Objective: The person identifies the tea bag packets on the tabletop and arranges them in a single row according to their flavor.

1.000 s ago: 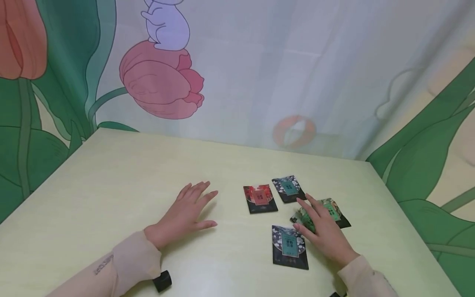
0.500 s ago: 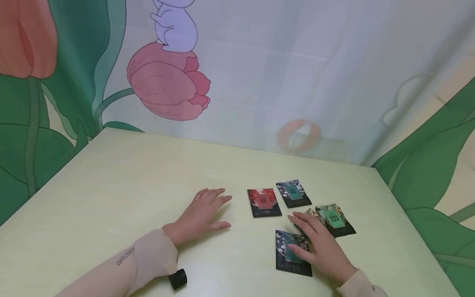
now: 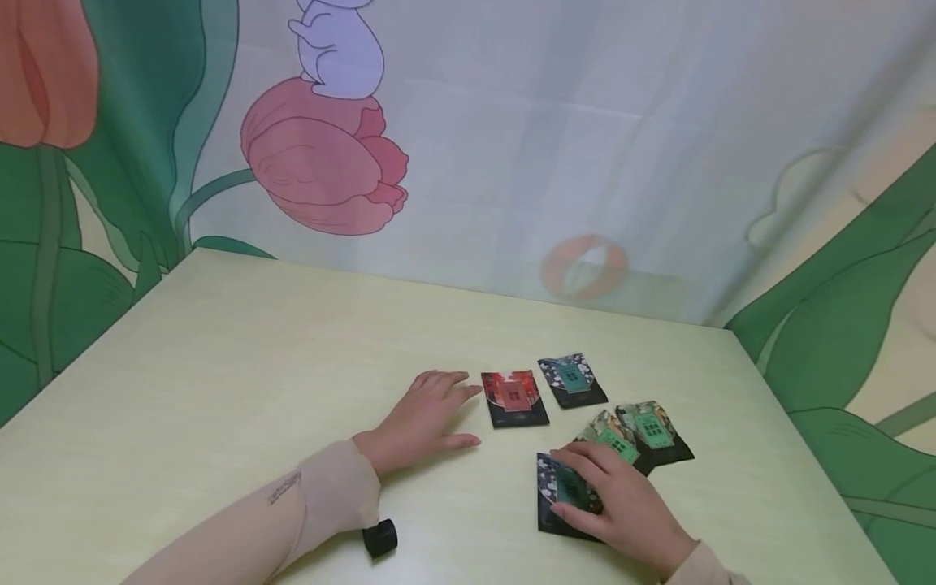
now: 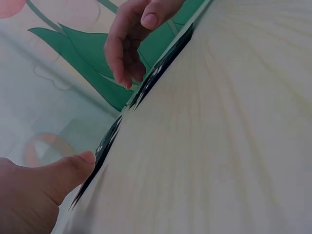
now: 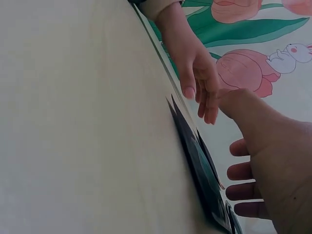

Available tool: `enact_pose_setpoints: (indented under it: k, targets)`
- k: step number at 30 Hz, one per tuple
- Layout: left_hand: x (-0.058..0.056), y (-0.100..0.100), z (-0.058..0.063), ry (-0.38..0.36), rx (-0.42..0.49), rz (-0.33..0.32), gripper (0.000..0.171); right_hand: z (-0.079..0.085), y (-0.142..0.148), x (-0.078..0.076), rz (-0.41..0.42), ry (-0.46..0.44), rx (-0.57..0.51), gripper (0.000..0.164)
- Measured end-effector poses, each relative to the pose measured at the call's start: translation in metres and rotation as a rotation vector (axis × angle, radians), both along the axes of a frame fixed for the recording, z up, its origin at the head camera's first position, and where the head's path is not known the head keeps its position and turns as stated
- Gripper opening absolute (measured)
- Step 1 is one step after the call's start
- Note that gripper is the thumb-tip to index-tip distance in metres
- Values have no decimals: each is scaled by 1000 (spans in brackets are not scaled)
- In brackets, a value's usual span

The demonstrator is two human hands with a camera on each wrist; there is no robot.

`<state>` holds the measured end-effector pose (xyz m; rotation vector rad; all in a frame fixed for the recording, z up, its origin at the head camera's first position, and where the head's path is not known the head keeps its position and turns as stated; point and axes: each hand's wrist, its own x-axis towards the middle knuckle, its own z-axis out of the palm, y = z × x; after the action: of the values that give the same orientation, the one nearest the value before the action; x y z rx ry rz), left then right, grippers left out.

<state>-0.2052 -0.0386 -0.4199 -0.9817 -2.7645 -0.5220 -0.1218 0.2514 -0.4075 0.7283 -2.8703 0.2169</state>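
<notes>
Several flat sachets lie on the pale table. In the head view, my right hand (image 3: 621, 504) is over the near sachet with a teal label (image 3: 550, 516), covering much of it. The right wrist view shows that hand's fingers loosely extended just above the dark sachet (image 5: 195, 163), gripping nothing. My left hand (image 3: 424, 418) is spread beside the red sachet (image 3: 515, 400), fingertips right at its left edge. Beyond lies another teal-labelled sachet (image 3: 574, 379). Two overlapping green-labelled sachets, one to the right (image 3: 656, 432) and one partly hidden by my right hand, sit behind it.
The table (image 3: 241, 349) ends at a curtain (image 3: 475, 162) printed with tulips and a rabbit, which stands along its back edge. A small black cylinder (image 3: 380, 538) is at the left sleeve's cuff.
My right hand has come nearer, off the green-labelled sachets and over the near teal-labelled one. My left hand has moved right, up to the red sachet.
</notes>
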Motion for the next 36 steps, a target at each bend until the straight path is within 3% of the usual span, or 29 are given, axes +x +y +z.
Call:
enact_pose_setpoints:
  k: [9, 15, 23, 36]
  targets:
    - [-12, 21, -2, -77, -5, 29, 71, -1, -1, 9, -14, -73, 56, 60]
    - [-15, 31, -5, -71, -5, 23, 69, -2, 0, 10, -1, -130, 94, 70]
    - [-16, 39, -5, -67, -18, 12, 67, -5, 0, 8, 42, -123, 102, 69]
    - [-20, 44, -3, -64, -104, -28, 57, -3, -1, 6, 16, -131, 86, 70]
